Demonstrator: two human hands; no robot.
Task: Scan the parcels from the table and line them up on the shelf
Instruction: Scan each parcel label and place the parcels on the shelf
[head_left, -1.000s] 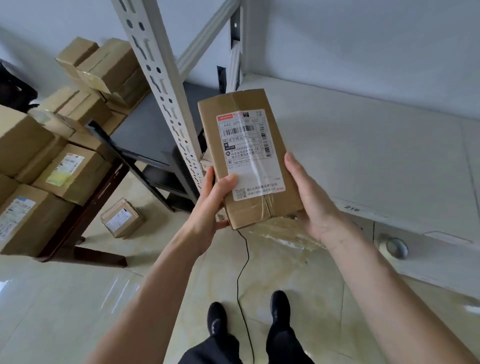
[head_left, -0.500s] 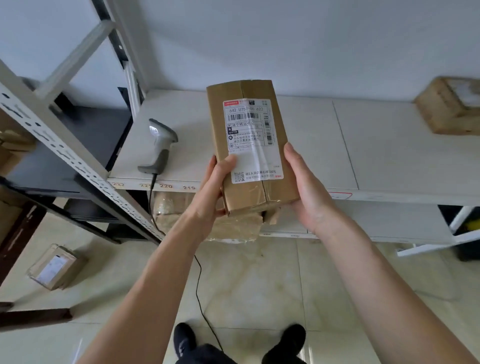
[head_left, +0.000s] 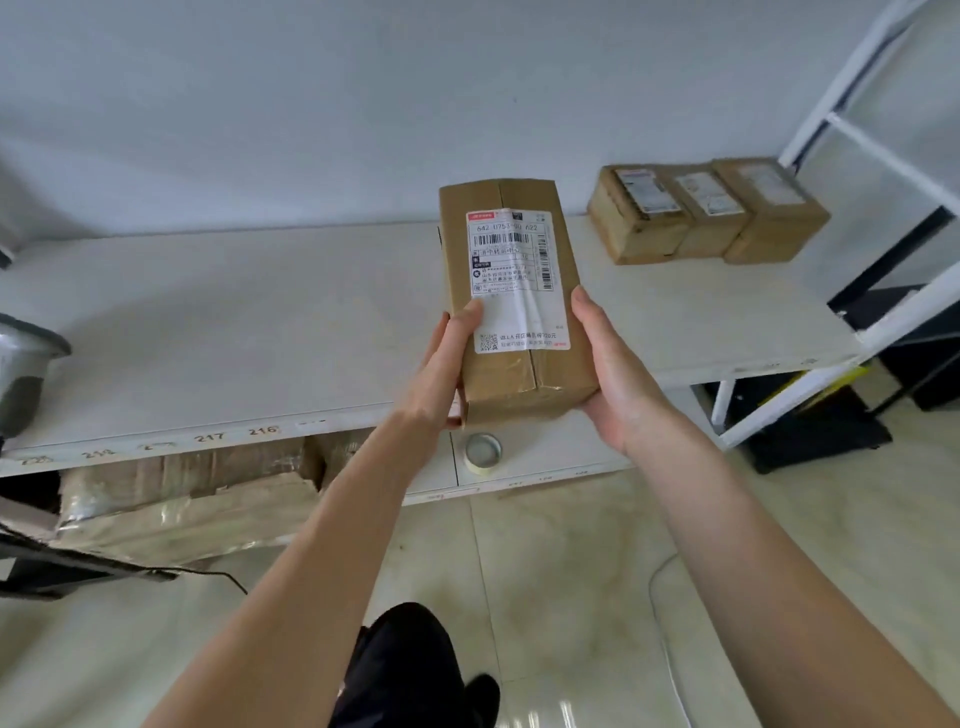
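Parcel (head_left: 514, 301) held lengthwise, label up, far end toward shelf (head_left: 234, 332).

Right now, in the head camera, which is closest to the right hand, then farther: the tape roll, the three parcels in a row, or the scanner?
1. Pale tape roll, lower shelf, just left.
2. Three brown cardboard parcels, shelf's far right.
3. Grey handheld scanner, far left edge.

The grey handheld scanner (head_left: 23, 374) is getting sliced off by the left edge, only part of its head showing. The white label's (head_left: 514, 280) small print is blurring beyond reading. The left hand (head_left: 447, 364) is hiding its fingers behind the tall brown cardboard parcel (head_left: 519, 374). Labels on the three small brown boxes (head_left: 706, 213) are smearing, too small to read.
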